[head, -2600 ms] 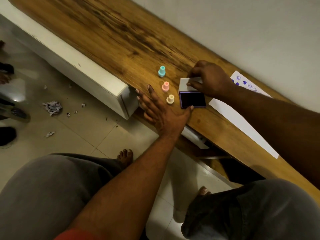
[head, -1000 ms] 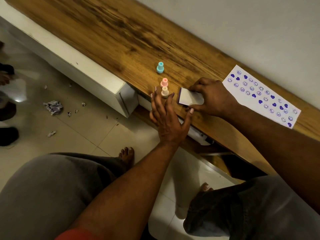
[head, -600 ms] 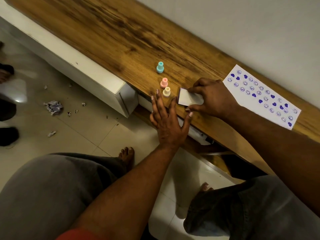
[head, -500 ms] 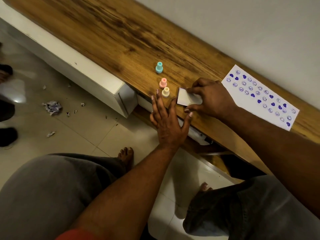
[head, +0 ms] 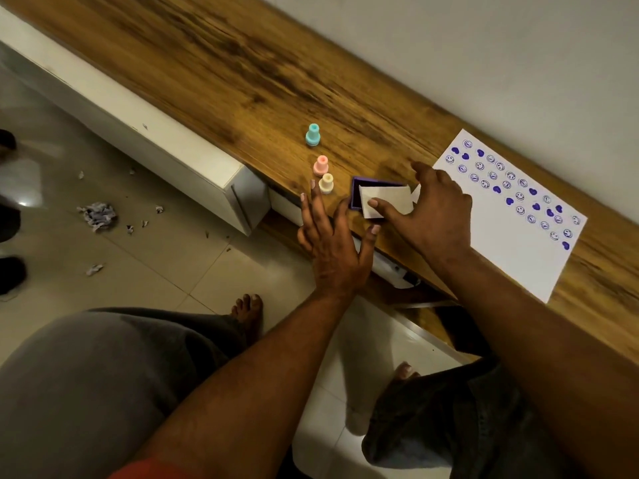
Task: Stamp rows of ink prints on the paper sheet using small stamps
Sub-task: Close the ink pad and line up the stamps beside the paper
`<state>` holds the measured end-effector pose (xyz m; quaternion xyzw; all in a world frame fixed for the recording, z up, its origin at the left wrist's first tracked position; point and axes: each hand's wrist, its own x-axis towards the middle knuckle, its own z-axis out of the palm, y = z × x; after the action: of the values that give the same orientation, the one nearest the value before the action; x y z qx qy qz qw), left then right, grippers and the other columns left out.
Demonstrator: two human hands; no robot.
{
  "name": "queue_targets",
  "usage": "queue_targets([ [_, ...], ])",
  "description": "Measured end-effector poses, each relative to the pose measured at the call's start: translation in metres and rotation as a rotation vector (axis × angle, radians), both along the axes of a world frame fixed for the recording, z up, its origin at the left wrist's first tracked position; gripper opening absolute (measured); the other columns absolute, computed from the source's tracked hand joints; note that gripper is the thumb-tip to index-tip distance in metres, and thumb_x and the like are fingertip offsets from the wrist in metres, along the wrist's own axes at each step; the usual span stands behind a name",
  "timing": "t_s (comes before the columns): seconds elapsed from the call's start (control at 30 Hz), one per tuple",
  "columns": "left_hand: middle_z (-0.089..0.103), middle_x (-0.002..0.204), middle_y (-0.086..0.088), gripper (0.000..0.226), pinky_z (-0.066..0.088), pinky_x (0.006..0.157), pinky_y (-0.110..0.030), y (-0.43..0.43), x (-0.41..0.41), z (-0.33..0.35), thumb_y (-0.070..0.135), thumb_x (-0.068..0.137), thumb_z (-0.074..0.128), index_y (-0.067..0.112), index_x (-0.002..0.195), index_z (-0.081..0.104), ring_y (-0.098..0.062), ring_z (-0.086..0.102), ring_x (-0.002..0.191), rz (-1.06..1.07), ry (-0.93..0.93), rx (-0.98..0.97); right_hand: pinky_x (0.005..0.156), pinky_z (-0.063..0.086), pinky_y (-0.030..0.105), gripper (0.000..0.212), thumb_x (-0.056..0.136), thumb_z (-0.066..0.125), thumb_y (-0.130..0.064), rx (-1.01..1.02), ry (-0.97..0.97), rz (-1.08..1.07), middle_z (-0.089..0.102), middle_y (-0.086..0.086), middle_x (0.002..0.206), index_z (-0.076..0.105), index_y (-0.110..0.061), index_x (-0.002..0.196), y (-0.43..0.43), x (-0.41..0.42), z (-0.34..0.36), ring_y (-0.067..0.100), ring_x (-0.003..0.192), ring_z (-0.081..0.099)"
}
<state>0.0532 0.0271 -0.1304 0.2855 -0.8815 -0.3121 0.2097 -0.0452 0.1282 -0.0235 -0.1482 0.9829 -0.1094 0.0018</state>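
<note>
Three small stamps stand on the wooden shelf (head: 242,70): a teal stamp (head: 313,134), a pink stamp (head: 321,165) and a cream stamp (head: 326,183). Right of them sits a purple ink pad (head: 356,193), its white lid (head: 383,202) tilted over it. My right hand (head: 428,212) has its thumb and fingers on that lid. My left hand (head: 332,236) lies flat with spread fingers at the shelf's front edge, fingertips just short of the cream stamp, holding nothing. The white paper sheet (head: 518,243) lies to the right, with rows of purple smileys and hearts.
A pale wall runs behind the shelf. A white cabinet (head: 138,112) sits below its left part. On the tiled floor lie a crumpled paper ball (head: 98,215) and scraps. My knees and bare feet are under the shelf edge.
My right hand has tilted the white lid up off the purple ink pad, so the pad's rim shows. My left hand has stayed flat at the edge. The stamps have not moved.
</note>
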Motion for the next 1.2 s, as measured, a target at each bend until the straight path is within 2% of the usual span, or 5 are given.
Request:
queue_targets([
  [0.13, 0.005, 0.177, -0.01, 0.077, 0.01, 0.123, -0.053, 0.001, 0.002, 0.002, 0.076, 0.101, 0.023, 0.023, 0.151, 0.05, -0.032, 0.0, 0.163, -0.016, 0.0, 0.008, 0.101, 0.044, 0.05, 0.109, 0.068, 0.05, -0.097, 0.016, -0.022, -0.112, 0.059, 0.007, 0.142, 0.042, -0.022, 0.147, -0.003, 0.019, -0.013, 0.032, 0.125, 0.059],
  [0.33, 0.011, 0.176, -0.009, 0.078, 0.012, 0.123, -0.054, 0.004, 0.012, 0.004, 0.076, 0.101, 0.021, 0.024, 0.148, 0.055, -0.032, 0.006, 0.163, -0.031, 0.042, 0.046, 0.098, 0.045, 0.047, 0.102, 0.069, 0.054, -0.093, 0.011, -0.017, -0.091, 0.061, 0.004, 0.136, 0.045, -0.023, 0.144, -0.012, 0.018, -0.023, 0.028, 0.121, 0.059],
  [0.5, 0.003, 0.177, -0.006, 0.085, 0.009, 0.123, -0.054, 0.004, 0.016, 0.003, 0.081, 0.097, 0.018, 0.026, 0.15, 0.053, -0.028, 0.0, 0.163, -0.055, 0.08, 0.077, 0.098, 0.044, 0.047, 0.099, 0.068, 0.059, -0.088, -0.047, 0.018, -0.079, 0.061, 0.003, 0.134, 0.045, -0.024, 0.142, -0.017, 0.015, -0.021, 0.027, 0.121, 0.059],
  [0.8, 0.001, 0.177, -0.004, 0.09, -0.003, 0.123, -0.039, 0.005, 0.018, 0.003, 0.083, 0.096, 0.014, 0.023, 0.15, 0.054, -0.025, -0.001, 0.163, -0.038, 0.1, 0.093, 0.099, 0.042, 0.047, 0.099, 0.067, 0.056, -0.091, -0.06, 0.016, -0.087, 0.062, 0.002, 0.134, 0.046, -0.024, 0.14, -0.023, 0.017, -0.025, 0.027, 0.122, 0.059],
  [1.2, 0.002, 0.177, -0.004, 0.092, 0.009, 0.123, -0.052, 0.005, 0.017, 0.0, 0.084, 0.095, 0.015, 0.022, 0.151, 0.051, -0.028, 0.005, 0.163, -0.028, 0.124, 0.139, 0.097, 0.04, 0.045, 0.097, 0.066, 0.057, -0.089, -0.081, 0.02, -0.078, 0.062, -0.001, 0.132, 0.048, -0.026, 0.138, -0.031, 0.013, -0.029, 0.025, 0.122, 0.058],
])
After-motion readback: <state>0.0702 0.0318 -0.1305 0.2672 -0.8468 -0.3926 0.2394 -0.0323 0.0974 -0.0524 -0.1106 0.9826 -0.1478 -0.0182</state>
